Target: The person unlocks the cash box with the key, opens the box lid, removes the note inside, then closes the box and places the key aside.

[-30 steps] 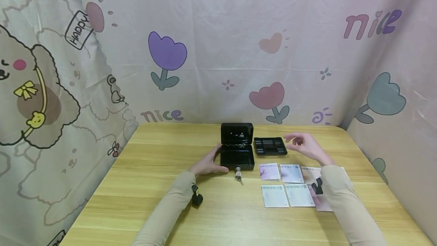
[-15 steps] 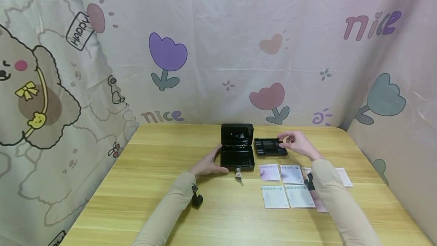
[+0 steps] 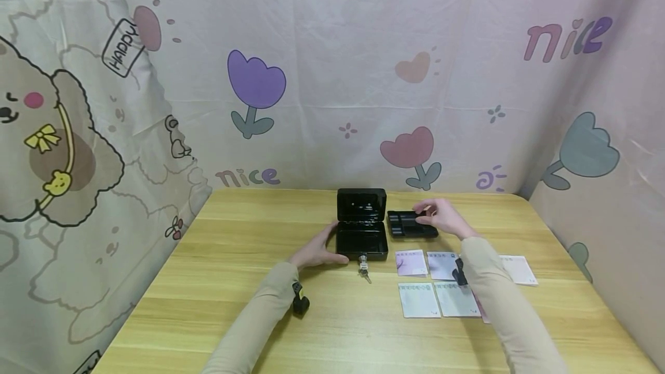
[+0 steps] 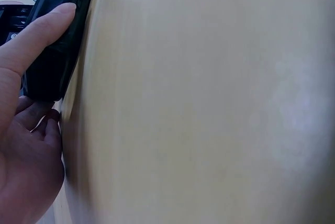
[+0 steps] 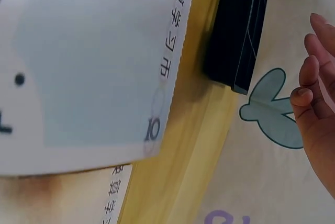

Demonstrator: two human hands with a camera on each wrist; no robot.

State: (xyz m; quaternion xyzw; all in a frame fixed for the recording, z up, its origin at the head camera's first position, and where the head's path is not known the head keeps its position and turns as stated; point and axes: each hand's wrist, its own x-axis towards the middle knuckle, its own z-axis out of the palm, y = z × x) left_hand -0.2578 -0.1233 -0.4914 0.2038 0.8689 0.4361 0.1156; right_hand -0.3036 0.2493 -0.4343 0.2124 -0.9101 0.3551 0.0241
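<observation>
A black cash box (image 3: 361,241) stands with its lid up in the head view, a keyring with keys (image 3: 364,270) hanging from the lock at its front. My left hand (image 3: 318,248) holds the box at its left front corner. In the left wrist view the thumb (image 4: 44,33) lies on the front wall, the other fingers at the side. Right of the box lies a black compartment tray (image 3: 403,224). Above the tray's right part is my right hand (image 3: 441,216), fingers loosely bent and nothing between them. In the right wrist view the hand (image 5: 319,93) appears apart from the tray.
In front of the tray lie practice banknotes (image 3: 419,300) in two rows, partly hidden by the right sleeve (image 3: 501,293). A pale stack of paper (image 3: 518,270) shows to its right. Behind the wooden table (image 3: 249,212) hangs a printed curtain (image 3: 322,74).
My right hand has moved left, from beside the tray's right edge to above its right part. The left hand and the box have stayed in place.
</observation>
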